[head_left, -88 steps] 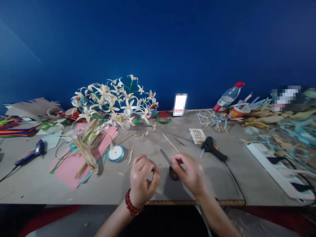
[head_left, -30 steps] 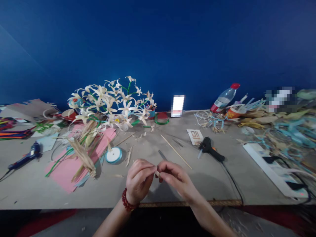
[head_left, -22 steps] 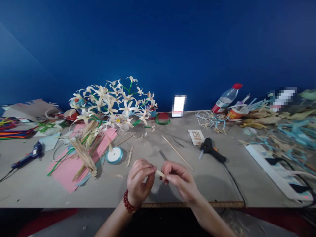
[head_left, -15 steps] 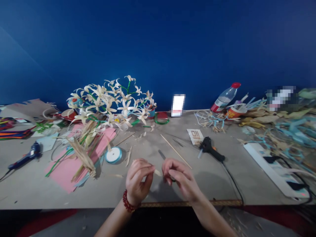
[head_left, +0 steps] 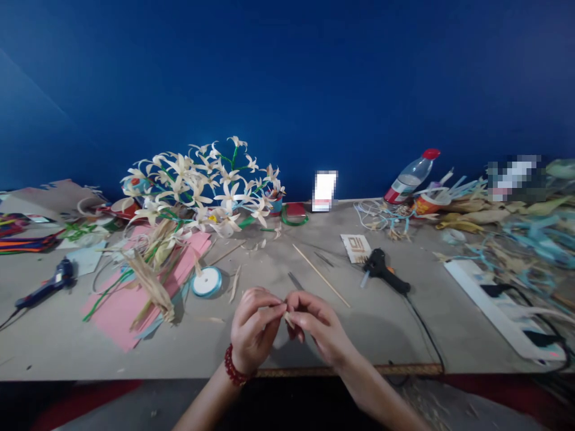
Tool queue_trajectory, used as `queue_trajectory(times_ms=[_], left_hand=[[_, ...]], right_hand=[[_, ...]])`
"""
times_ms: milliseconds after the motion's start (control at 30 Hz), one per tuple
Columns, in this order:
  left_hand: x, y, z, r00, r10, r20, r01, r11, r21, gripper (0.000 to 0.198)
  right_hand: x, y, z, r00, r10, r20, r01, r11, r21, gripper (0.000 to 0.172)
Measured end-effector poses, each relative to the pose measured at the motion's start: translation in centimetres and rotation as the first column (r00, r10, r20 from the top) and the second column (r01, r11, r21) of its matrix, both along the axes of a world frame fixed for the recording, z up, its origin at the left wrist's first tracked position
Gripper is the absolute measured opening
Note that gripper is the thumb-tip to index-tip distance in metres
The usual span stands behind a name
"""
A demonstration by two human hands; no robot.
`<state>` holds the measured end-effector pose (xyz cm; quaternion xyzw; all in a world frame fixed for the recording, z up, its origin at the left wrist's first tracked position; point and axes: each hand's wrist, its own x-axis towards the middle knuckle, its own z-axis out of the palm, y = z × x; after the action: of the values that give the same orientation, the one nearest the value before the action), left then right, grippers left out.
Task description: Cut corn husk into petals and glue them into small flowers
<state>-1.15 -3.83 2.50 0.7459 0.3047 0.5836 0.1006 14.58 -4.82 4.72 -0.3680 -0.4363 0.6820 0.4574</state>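
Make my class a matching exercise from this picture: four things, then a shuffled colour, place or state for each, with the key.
Things:
1. small pale piece
2. ribbon spool
3. bottle
4. power strip

Descriptions:
A. white, on the right of the table
B. topped with a red cap
C. held between the left hand and the right hand
D. blue around a white face

Pairs: 1-C, 2-D, 3-B, 4-A

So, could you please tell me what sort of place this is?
Probably a craft workspace: a black glue gun, a blue-and-white spool and artificial-looking white flowers share one cluttered table.
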Motion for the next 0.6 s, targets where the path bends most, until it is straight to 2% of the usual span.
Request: queue_trajectory(times_ms=[133,200,267,333,433,500,600], left_hand=[[0.1,-0.1,0.0,0.997,-0.016,-0.070,0.019,0.999,0.033,0.023],[0.1,-0.2,0.1,0.999,0.003,-0.033,-0.003,1.000,0.028,0.025],[0.0,-0.2,0.1,0.997,0.060,0.046,-0.060,0.998,-0.007,0.026],[-0.1,-0.2,0.1,0.993,0.088,0.074,-0.086,0.996,-0.032,0.027],[-0.1,-0.2,-0.3,0.998,0.054,0.011,-0.054,0.999,0.004,0.025],[-0.1,-0.2,-0.5,0.998,0.048,-0.027,-0.048,0.999,0.023,0.023],[-0.2,-0.2,-0.6,0.994,0.066,-0.083,-0.060,0.996,0.066,0.021]], right_hand=[[-0.1,0.1,-0.2,0.998,-0.037,-0.056,0.036,0.999,-0.023,0.009],[0.2,0.2,-0.4,0.977,-0.024,-0.211,0.012,0.998,-0.058,0.009],[0.6,0.3,-0.5,0.916,-0.003,-0.401,-0.033,0.996,-0.083,0.008],[0.9,0.4,-0.5,0.892,-0.015,-0.453,-0.023,0.997,-0.077,0.010],[1.0,0.3,-0.4,0.968,-0.054,-0.247,0.047,0.998,-0.033,0.015],[0.6,0.1,-0.3,0.995,-0.021,-0.098,0.019,1.000,-0.017,0.015],[-0.1,-0.2,-0.2,1.000,0.003,-0.020,-0.003,1.000,-0.024,0.014]])
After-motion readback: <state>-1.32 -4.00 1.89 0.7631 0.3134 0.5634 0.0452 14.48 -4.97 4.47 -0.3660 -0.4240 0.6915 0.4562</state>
